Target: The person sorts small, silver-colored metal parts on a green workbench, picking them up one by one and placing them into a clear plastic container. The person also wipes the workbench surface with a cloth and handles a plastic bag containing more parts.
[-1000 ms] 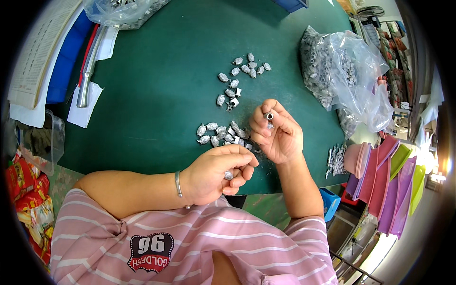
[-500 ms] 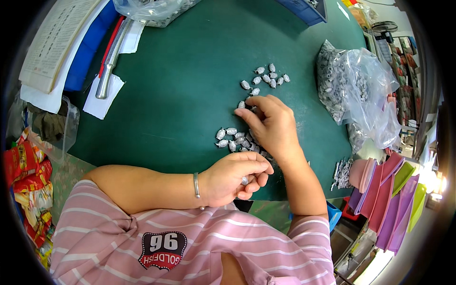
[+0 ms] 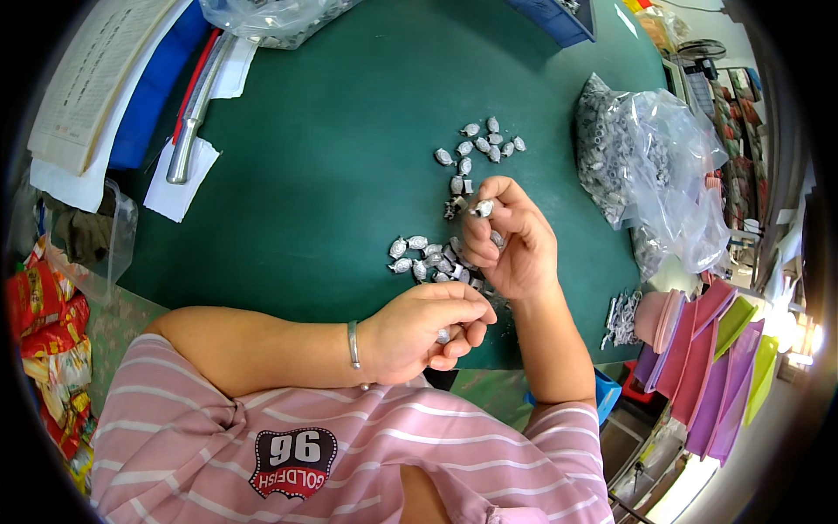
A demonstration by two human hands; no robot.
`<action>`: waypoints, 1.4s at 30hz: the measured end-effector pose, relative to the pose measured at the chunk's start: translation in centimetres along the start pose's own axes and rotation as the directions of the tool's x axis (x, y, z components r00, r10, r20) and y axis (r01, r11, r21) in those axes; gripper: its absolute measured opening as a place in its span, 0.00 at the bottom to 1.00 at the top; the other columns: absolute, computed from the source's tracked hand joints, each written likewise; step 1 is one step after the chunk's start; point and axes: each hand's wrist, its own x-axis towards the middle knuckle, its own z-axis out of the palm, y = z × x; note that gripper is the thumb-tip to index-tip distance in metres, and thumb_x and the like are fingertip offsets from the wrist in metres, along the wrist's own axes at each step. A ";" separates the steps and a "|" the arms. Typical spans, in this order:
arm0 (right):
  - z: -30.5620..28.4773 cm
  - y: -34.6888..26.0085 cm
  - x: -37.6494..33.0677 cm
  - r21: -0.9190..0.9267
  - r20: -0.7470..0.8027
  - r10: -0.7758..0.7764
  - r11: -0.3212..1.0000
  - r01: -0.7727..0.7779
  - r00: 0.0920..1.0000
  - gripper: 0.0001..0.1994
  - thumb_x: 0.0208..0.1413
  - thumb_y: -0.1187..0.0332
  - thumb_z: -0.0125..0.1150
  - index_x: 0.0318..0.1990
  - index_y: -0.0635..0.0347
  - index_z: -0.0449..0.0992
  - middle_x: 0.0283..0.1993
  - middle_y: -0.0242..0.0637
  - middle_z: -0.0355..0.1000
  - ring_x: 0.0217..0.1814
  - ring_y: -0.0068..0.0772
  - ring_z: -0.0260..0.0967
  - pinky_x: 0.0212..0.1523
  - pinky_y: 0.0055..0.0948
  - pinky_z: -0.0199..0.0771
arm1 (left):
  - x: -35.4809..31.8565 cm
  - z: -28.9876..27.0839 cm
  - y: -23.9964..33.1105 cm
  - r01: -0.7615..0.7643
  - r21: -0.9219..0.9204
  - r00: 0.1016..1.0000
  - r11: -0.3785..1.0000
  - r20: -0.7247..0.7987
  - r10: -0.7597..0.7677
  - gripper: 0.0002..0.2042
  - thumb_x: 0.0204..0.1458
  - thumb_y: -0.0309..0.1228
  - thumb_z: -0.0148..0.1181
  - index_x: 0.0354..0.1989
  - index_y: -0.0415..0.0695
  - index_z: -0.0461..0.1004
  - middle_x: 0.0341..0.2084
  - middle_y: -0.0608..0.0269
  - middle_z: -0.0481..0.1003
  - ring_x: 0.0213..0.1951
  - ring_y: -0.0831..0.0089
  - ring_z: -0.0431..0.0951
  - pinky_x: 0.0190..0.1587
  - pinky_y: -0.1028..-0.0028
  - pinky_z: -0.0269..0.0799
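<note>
Pinching one silver bead (image 3: 482, 208) narrowly between thumb and fingertips of the right hand (image 3: 520, 249), beyond and right of the bead heap (image 3: 434, 260) on a green table (image 3: 288, 175). Showing a second bead (image 3: 497, 237) in the same hand, half covered by curled fingers. Cupping a third bead (image 3: 443, 335) loosely in the left hand (image 3: 410, 327), on the near side of the heap; cannot tell the number hidden inside. Wearing one bangle (image 3: 353, 345) on the left wrist. Overlapping too closely in the heap for a full count.

Counting ten loose beads (image 3: 495, 138) beyond the heap, plus, between, one lone bead (image 3: 456, 184), one blocky piece (image 3: 468, 186) and one dark piece (image 3: 454, 207), hard to make out. Flanked well right of the heap by one clear bag (image 3: 598, 144) of metal bits and, nearer, a pile of pale pieces (image 3: 621, 319), too small to identify. Backed far beyond the heap by one blue bin (image 3: 559, 28) and another plastic bag (image 3: 271, 26), both cut off above. Bordered well left of the heap by one metal rod (image 3: 186, 144) over white paper (image 3: 183, 199).
</note>
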 end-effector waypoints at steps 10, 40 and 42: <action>-0.4 -0.4 -1.3 0.253 0.043 -0.029 0.967 0.018 0.999 0.08 0.54 0.72 0.40 0.39 0.62 0.63 0.20 0.40 0.61 0.15 0.23 0.50 0.14 0.20 0.50 | 0.1 -0.5 0.1 -0.047 -0.069 0.999 0.996 0.017 0.049 0.19 0.61 0.44 0.34 0.37 0.41 0.67 0.23 0.64 0.68 0.18 0.80 0.60 0.18 0.81 0.55; 3.0 -11.3 6.5 -0.437 -0.172 -0.319 0.872 0.219 0.932 0.04 0.54 0.72 0.47 0.33 0.61 0.69 0.20 0.33 0.64 0.13 0.17 0.51 0.11 0.17 0.48 | -0.3 -0.2 0.7 -0.083 -0.100 0.996 0.991 0.023 0.086 0.20 0.61 0.46 0.33 0.38 0.41 0.66 0.24 0.62 0.67 0.19 0.79 0.59 0.19 0.81 0.55; 4.5 -16.0 8.7 -0.440 -0.157 -0.591 0.759 0.480 0.791 0.10 0.58 0.74 0.41 0.46 0.66 0.61 0.31 0.41 0.68 0.18 0.15 0.52 0.15 0.15 0.53 | -0.1 -0.3 0.8 -0.062 -0.108 0.997 0.992 0.036 0.066 0.20 0.61 0.46 0.32 0.38 0.42 0.66 0.25 0.62 0.67 0.19 0.78 0.59 0.20 0.80 0.55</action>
